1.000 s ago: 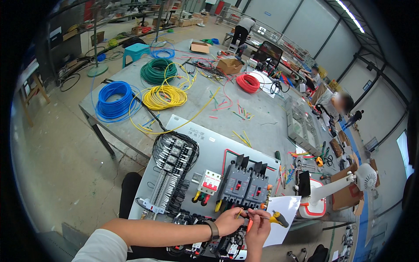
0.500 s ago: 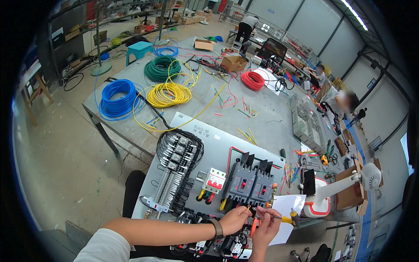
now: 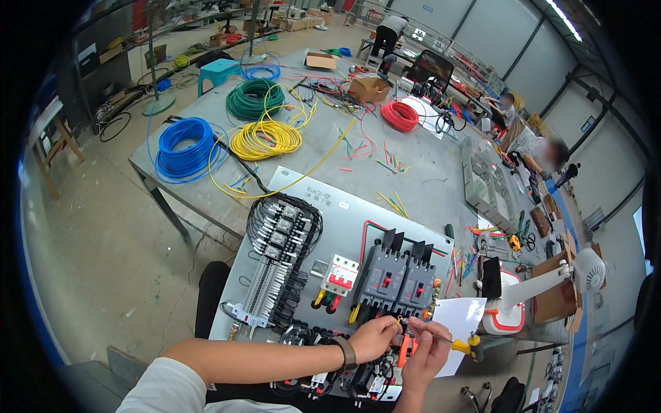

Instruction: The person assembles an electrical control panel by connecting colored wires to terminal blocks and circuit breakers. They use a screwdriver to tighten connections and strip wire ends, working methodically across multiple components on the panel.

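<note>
My left hand (image 3: 375, 337) reaches over the lower breakers with fingers closed, pinching a small brass-coloured ring terminal (image 3: 399, 319). Beside it, my right hand (image 3: 427, 358) grips a screwdriver with a yellow-and-black handle (image 3: 469, 347); its thin shaft points left toward the left fingertips. An orange-handled tool (image 3: 405, 350) also shows at the right hand's fingers, its kind partly hidden. Just above the hands stand two grey moulded-case breakers (image 3: 383, 279) with red switches. A white breaker with red levers (image 3: 340, 275) sits left of them on the metal mounting plate (image 3: 323, 196).
Black-wired relays and a terminal strip (image 3: 268, 286) line the plate's left. Beyond lie blue (image 3: 182, 148), green (image 3: 253, 100), yellow (image 3: 265, 141) and red wire coils (image 3: 399, 116). White paper (image 3: 460, 320) and a white fan (image 3: 589, 272) are at right. Other people work farther off.
The view has shifted slightly, the plate sitting a little higher. Both hands stay close together and move slightly up and right. The screwdriver's handle has moved a little right.
</note>
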Tool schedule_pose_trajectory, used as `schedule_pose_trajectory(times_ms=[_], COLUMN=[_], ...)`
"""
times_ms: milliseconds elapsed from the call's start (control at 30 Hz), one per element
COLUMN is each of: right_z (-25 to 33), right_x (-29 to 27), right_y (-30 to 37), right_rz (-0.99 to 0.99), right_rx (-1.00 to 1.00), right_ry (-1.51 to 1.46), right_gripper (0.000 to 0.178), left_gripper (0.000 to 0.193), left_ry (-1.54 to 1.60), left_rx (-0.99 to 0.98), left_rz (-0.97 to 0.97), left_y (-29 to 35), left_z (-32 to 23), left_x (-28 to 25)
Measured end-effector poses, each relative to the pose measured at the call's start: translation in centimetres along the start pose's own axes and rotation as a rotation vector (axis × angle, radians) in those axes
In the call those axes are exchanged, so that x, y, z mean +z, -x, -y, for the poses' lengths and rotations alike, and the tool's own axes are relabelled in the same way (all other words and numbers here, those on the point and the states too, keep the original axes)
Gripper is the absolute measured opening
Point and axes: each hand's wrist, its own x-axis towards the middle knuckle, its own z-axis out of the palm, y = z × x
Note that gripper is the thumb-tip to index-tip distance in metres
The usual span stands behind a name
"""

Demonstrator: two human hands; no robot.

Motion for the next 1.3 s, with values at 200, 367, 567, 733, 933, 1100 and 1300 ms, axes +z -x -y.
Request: schedule_pose_trajectory(times_ms=[200, 367, 567, 733, 933, 1100, 1300], right_z=[0.6, 0.3, -0.2, -0.3, -0.7, -0.8, -0.5], right_x=[-0.4, 0.0, -0.1, 0.2, 0.4, 0.3, 0.0], right_y=[0.1, -0.2, -0.2, -0.5, -0.7, -0.4, -0.8], right_rz=[-0.005, 0.014, 0.032, 0.038, 0.115, 0.087, 0.017], right_rx=[-0.008, -0.002, -0.031, -0.041, 0.036, 0.024, 0.216], right_ry=[0.026, 0.023, 0.000, 0.066, 0.210, 0.284, 0.222], right_gripper=[0.012, 0.014, 0.011, 0.012, 0.016, 0.014, 0.013], left_gripper=[0.024, 0.023, 0.022, 0.021, 0.019, 0.023, 0.030], left_ry=[0.013, 0.073, 0.046, 0.034, -0.003, -0.264, -0.323], left_rx=[-0.001, -0.083, -0.108, -0.102, -0.065, -0.034, 0.034], left_rz=[0.002, -0.023, -0.036, -0.015, -0.021, -0.031, -0.053], left_y=[0.2, 0.4, 0.7, 0.4, 0.4, 0.8, 1.0], left_z=[-0.4, -1.3, -1.7, -1.5, -0.8, -0.6, -0.6], left_x=[0.3, -0.1, -0.1, -0.2, -0.1, 0.2, 0.3])
